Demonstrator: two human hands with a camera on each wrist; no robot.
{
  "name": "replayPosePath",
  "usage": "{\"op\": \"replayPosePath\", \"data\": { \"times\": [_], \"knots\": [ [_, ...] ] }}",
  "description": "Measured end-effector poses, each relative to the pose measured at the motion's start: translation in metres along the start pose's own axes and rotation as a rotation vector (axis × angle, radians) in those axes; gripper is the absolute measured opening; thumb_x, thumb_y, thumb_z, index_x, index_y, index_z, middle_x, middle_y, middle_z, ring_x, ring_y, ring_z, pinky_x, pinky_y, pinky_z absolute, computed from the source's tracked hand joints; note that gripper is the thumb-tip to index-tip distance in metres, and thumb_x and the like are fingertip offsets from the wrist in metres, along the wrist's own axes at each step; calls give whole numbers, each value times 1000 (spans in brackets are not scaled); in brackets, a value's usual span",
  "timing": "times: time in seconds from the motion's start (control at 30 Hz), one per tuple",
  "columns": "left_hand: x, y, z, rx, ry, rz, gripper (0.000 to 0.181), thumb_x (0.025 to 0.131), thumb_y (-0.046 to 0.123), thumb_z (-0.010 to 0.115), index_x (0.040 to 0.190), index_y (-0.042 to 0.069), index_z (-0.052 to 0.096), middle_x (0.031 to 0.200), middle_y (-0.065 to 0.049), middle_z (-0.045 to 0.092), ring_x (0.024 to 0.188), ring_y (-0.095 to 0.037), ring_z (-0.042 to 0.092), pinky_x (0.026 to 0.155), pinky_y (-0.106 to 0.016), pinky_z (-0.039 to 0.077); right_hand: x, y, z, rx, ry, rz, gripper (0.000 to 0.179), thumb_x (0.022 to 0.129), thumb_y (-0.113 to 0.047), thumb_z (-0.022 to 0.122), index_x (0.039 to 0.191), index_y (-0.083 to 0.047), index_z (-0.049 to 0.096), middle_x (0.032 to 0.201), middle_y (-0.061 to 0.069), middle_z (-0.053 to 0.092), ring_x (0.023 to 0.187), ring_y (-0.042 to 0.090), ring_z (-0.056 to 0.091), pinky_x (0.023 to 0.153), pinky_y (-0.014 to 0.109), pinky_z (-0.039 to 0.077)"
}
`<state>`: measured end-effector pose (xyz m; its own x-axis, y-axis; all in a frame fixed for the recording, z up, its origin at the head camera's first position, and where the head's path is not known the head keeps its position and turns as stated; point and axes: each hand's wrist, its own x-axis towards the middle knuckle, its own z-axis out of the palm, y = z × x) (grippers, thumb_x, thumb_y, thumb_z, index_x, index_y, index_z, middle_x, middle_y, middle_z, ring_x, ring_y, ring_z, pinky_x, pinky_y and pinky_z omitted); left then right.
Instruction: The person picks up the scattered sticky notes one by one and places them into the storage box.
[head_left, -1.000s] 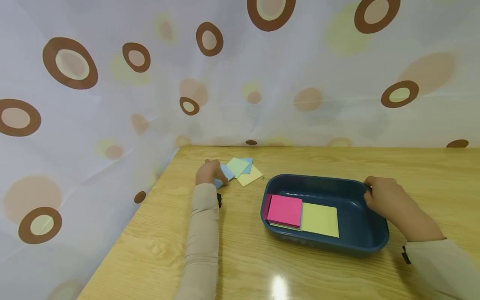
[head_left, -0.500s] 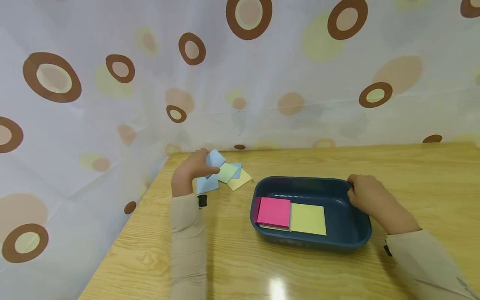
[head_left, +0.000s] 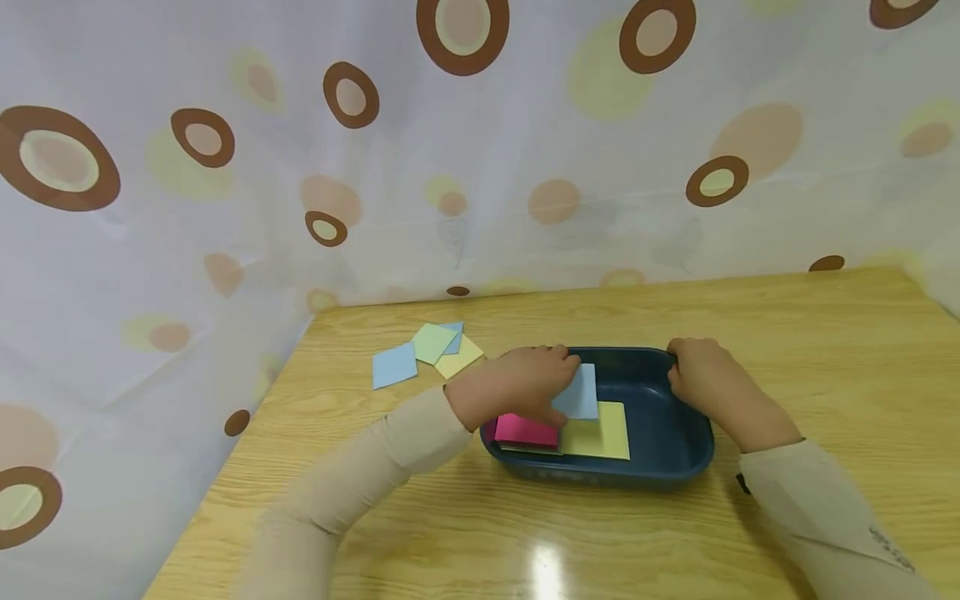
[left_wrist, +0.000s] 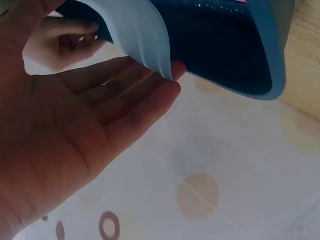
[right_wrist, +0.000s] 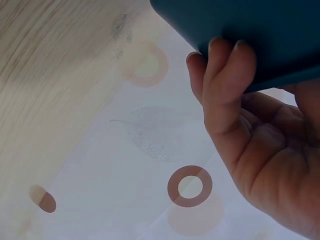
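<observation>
My left hand (head_left: pixel 517 382) pinches a light blue sticky note (head_left: pixel 579 393) over the dark blue plastic tub (head_left: pixel 600 477). In the left wrist view the sticky note (left_wrist: pixel 137 37) bends between the thumb side and the fingertips. Inside the tub, a stack of pink sticky notes (head_left: pixel 527 432) sits at the left end, with yellow sticky notes (head_left: pixel 615 433) beside it; the left hand partly covers both. My right hand (head_left: pixel 716 387) grips the tub's right end. Seen from the right wrist, its fingers (right_wrist: pixel 230 75) press the outer wall while the thumb side goes over the rim.
On the wooden table (head_left: pixel 465 533), left of the tub, lies a blue sticky note (head_left: pixel 394 365). Near it a green sticky note (head_left: pixel 433 342) overlaps a yellow sticky note (head_left: pixel 461 358) and another blue one. A patterned cloth (head_left: pixel 480 167) hangs behind and at the left.
My left hand has lifted a blue sticky note off the loose ones and carried it right, over the tub. The right hand keeps its grip on the rim. The head view has shifted.
</observation>
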<state>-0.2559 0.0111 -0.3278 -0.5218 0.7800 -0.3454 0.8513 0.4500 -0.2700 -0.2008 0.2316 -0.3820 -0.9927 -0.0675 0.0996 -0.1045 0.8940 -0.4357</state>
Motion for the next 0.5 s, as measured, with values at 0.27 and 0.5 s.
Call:
{"op": "replayPosePath", "data": {
  "times": [0.27, 0.5],
  "knots": [
    [36, 21, 0, 19, -118, 112, 70, 88, 48, 66, 140, 6, 45, 129, -3, 53, 112, -12, 51, 91, -23, 45, 3, 2, -1, 6, 11, -4, 25, 85, 8, 49, 104, 23, 53, 76, 24, 57, 58, 23, 49, 55, 36, 43],
    [50, 29, 10, 12, -200, 154, 68, 89, 48, 64, 140, 6, 45, 131, -4, 52, 116, -13, 51, 94, -22, 43, 3, 2, 0, -7, -6, 9, 28, 85, 7, 50, 107, 23, 54, 85, 30, 60, 61, 25, 52, 57, 38, 45]
  ]
}}
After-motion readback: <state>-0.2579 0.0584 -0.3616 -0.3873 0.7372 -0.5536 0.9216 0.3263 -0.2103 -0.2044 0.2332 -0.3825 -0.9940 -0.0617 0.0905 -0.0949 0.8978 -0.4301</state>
